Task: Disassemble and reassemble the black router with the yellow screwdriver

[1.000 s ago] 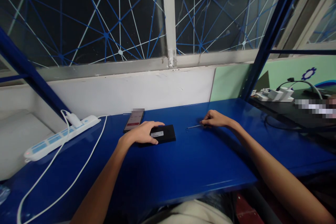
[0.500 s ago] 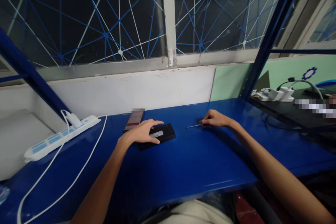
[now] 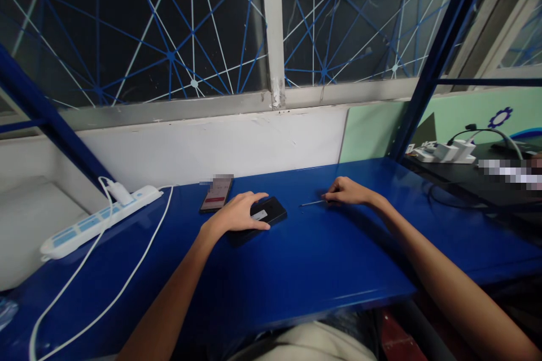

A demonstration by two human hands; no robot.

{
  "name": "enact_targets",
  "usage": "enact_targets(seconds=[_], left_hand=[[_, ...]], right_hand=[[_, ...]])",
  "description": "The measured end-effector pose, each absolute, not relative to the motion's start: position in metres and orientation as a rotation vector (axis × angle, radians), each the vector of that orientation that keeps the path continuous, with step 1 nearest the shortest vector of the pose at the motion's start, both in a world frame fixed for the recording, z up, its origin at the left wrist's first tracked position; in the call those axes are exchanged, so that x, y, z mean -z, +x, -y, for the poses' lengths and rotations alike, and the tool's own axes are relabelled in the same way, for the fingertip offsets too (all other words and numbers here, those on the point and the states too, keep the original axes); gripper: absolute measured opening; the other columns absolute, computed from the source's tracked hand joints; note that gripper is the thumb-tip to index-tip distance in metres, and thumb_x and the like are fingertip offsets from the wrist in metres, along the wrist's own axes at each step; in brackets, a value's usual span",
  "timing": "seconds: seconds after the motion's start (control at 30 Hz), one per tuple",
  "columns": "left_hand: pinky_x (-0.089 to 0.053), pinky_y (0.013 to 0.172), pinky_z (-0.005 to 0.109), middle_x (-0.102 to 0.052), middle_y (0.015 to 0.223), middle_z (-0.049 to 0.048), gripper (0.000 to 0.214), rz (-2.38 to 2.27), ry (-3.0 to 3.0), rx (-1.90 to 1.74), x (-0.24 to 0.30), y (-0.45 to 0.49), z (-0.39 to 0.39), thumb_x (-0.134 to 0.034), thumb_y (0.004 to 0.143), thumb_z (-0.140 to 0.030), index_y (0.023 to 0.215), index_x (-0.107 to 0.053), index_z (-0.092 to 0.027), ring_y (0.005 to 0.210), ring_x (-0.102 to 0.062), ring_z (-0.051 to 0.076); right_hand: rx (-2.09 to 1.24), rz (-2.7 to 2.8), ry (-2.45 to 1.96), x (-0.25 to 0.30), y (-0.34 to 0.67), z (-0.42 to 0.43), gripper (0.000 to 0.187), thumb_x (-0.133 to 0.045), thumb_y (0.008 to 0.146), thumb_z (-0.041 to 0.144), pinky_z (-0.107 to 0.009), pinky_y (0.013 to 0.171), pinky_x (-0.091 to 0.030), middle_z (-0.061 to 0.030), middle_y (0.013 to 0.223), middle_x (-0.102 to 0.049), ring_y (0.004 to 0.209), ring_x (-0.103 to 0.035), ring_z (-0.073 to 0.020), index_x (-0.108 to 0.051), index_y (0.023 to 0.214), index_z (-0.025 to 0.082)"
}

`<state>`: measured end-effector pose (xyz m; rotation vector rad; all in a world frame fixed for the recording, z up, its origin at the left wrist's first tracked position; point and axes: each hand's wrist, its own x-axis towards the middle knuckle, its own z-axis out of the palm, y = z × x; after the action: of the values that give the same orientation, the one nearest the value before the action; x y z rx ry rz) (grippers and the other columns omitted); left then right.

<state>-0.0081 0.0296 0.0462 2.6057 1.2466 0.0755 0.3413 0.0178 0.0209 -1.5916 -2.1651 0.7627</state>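
Observation:
Over a flat black box point(image 3: 276, 210) with a white label, my left hand point(image 3: 238, 212) is spread, its thumb along the near side and its fingers across the far side, gripping it on the blue table. The box's left end is hidden under the palm. Farther right, my right hand point(image 3: 342, 190) pinches a slim, screwdriver-like metal tool point(image 3: 312, 203), whose thin shaft points left, close above the tabletop. Its handle is hidden in the fingers. A tiny speck point(image 3: 302, 212) lies just below the tip, too small to name.
Behind my left hand lies a phone point(image 3: 217, 194) with its screen lit. A white power strip point(image 3: 101, 223) with a charger and a looping white cable point(image 3: 141, 262) occupies the table's left. Blue metal posts point(image 3: 440, 51) rise at both sides. Another power strip point(image 3: 444, 153) stands on the dark desk at right.
My left hand has shifted slightly right with the black box, which is turned a little and uncovers more of the phone. My right hand and the tool have stayed in place.

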Motion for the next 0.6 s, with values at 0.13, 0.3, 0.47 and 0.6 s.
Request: enact_targets(seconds=[0.13, 0.3, 0.47, 0.6], left_hand=[[-0.047, 0.078, 0.040, -0.047, 0.135, 0.0149, 0.086, -1.446, 2.677, -0.116, -0.044, 0.004, -0.018, -0.048, 0.075, -0.075, 0.147, -0.029, -0.032, 0.105, -0.057, 0.037], [-0.047, 0.075, 0.041, -0.036, 0.144, 0.0164, 0.078, -1.637, 2.779, -0.103, -0.038, 0.021, -0.007, -0.043, 0.083, -0.066, 0.150, -0.015, -0.036, 0.088, -0.065, 0.031], [-0.048, 0.066, 0.039, -0.043, 0.135, 0.0230, 0.069, -1.795, 2.696, -0.132, -0.037, 0.024, -0.008, -0.032, 0.091, -0.060, 0.150, -0.017, -0.028, 0.082, -0.066, 0.033], [-0.050, 0.073, 0.039, -0.031, 0.148, 0.0173, 0.052, -1.628, 2.739, -0.100, -0.046, 0.005, -0.015, -0.032, 0.097, -0.027, 0.148, -0.024, -0.033, 0.093, -0.065, 0.030]], right_hand=[[-0.778, 2.168, -1.559, -0.024, 0.340, -0.017, 0.039, -0.056, 0.078, 0.044, -0.025, 0.046, -0.031, -0.0032, 0.049, -0.058, 0.044, -0.045, -0.0101, -0.066, 0.056, 0.013], [-0.742, 2.154, -1.534, -0.026, 0.338, -0.015, 0.042, -0.054, 0.080, 0.046, -0.024, 0.044, -0.027, -0.0005, 0.045, -0.052, 0.042, -0.039, -0.0081, -0.061, 0.052, 0.014], [-0.739, 2.116, -1.506, -0.026, 0.337, -0.015, 0.044, -0.053, 0.081, 0.047, -0.023, 0.043, -0.026, 0.0002, 0.046, -0.050, 0.042, -0.037, -0.0077, -0.059, 0.052, 0.014], [-0.722, 2.068, -1.492, -0.028, 0.337, -0.013, 0.044, -0.053, 0.081, 0.048, -0.023, 0.042, -0.025, 0.0007, 0.046, -0.048, 0.043, -0.035, -0.0076, -0.059, 0.053, 0.015]])
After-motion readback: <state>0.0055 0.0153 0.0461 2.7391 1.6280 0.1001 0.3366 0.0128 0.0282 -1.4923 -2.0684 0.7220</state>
